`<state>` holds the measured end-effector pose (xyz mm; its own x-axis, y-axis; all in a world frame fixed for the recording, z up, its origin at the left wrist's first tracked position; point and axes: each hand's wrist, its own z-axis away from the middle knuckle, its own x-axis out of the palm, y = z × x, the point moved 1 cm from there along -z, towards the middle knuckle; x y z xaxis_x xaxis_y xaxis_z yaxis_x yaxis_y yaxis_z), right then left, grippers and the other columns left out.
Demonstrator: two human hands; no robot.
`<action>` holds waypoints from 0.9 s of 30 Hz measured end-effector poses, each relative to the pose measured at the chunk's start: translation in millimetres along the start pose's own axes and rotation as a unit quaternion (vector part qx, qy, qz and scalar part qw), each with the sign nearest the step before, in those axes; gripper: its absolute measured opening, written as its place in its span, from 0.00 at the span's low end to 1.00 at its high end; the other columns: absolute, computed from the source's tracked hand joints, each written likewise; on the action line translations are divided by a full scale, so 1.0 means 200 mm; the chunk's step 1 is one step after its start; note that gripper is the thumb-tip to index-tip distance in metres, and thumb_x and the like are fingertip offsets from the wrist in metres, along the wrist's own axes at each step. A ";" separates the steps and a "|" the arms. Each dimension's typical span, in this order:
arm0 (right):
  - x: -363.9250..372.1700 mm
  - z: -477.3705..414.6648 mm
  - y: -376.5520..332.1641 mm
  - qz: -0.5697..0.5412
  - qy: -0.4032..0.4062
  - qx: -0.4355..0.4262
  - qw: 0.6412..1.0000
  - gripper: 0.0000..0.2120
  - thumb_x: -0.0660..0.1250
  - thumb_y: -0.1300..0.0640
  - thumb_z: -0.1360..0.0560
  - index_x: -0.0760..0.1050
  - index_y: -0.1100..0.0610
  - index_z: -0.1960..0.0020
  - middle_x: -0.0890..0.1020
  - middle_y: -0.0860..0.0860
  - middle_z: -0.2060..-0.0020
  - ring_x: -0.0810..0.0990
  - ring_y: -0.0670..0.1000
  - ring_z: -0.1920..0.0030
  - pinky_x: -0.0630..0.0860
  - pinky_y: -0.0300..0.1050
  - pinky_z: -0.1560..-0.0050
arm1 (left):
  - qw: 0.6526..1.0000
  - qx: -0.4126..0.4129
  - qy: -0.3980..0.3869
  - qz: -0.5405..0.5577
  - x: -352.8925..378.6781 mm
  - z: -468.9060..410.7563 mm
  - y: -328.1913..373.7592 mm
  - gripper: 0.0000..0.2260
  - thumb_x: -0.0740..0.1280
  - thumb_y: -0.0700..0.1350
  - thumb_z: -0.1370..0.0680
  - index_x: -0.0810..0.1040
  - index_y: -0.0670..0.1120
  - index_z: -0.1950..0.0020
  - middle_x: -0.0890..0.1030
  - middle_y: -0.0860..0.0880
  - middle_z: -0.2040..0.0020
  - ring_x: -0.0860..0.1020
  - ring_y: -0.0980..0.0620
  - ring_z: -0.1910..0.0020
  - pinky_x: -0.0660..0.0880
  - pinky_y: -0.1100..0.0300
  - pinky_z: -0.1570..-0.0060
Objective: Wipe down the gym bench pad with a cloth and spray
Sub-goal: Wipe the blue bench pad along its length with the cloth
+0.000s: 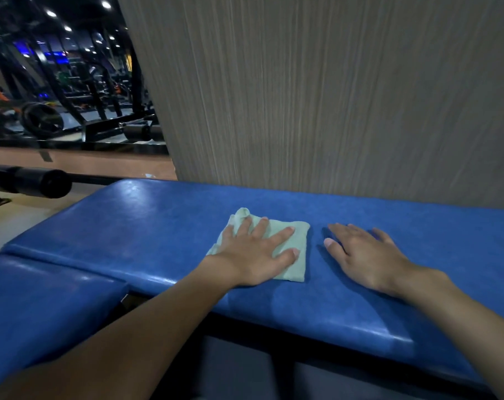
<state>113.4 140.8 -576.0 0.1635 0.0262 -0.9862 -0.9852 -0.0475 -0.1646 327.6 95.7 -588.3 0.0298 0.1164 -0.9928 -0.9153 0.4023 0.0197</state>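
Observation:
A long blue bench pad (164, 226) runs across the view from left to right. A folded pale green cloth (295, 264) lies flat near the middle of it. My left hand (256, 255) presses on the cloth with its fingers straight and spread. My right hand (360, 255) rests flat on the bare pad just right of the cloth, fingers extended and holding nothing. No spray bottle is in view.
A second blue pad section (43, 301) joins the bench at the lower left across a narrow gap. A grey wood-grain wall (317, 96) rises directly behind the bench. A black padded roller bar (37, 181) sticks out at left, with weight machines (72, 105) beyond it.

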 end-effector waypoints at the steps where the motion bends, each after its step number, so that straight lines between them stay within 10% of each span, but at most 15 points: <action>1: -0.01 0.00 -0.02 0.003 0.010 0.004 1.000 0.27 0.44 0.42 0.17 0.55 0.51 0.22 0.62 0.48 0.23 0.54 0.49 0.22 0.47 0.55 0.23 | 1.000 0.006 0.003 0.007 -0.02 0.00 0.00 0.27 0.41 0.70 0.22 0.46 0.70 0.23 0.47 0.51 0.18 0.41 0.44 0.20 0.40 0.38 0.25; 9: -0.04 -0.17 -0.52 -0.057 0.105 -0.119 0.986 0.20 0.53 0.46 0.18 0.70 0.53 0.31 0.76 0.52 0.34 0.68 0.53 0.30 0.57 0.51 0.27 | 0.991 -0.028 0.114 0.063 -0.11 0.09 -0.40 0.21 0.50 0.61 0.18 0.68 0.61 0.28 0.70 0.57 0.29 0.64 0.53 0.27 0.63 0.43 0.32; 15: 0.15 -0.23 -0.64 0.003 -0.063 -0.110 0.992 0.28 0.42 0.33 0.21 0.48 0.36 0.22 0.45 0.46 0.20 0.40 0.53 0.21 0.33 0.61 0.25 | 0.989 -0.065 0.092 0.100 -0.06 0.15 -0.53 0.24 0.48 0.63 0.20 0.70 0.60 0.28 0.71 0.58 0.28 0.67 0.54 0.28 0.63 0.45 0.31; 27: 0.08 -0.02 -0.11 0.015 -0.048 -0.051 0.997 0.27 0.40 0.33 0.21 0.45 0.34 0.22 0.43 0.44 0.20 0.38 0.49 0.21 0.34 0.58 0.24 | 0.998 0.013 0.043 0.050 -0.08 0.02 -0.16 0.21 0.50 0.60 0.18 0.61 0.65 0.24 0.64 0.58 0.25 0.60 0.53 0.25 0.61 0.42 0.30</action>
<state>137.9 138.6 -587.4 0.1238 0.1182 -0.9852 -0.9783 -0.1516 -0.1411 357.5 84.7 -572.8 -0.0963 0.0782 -0.9923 -0.9014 0.4160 0.1203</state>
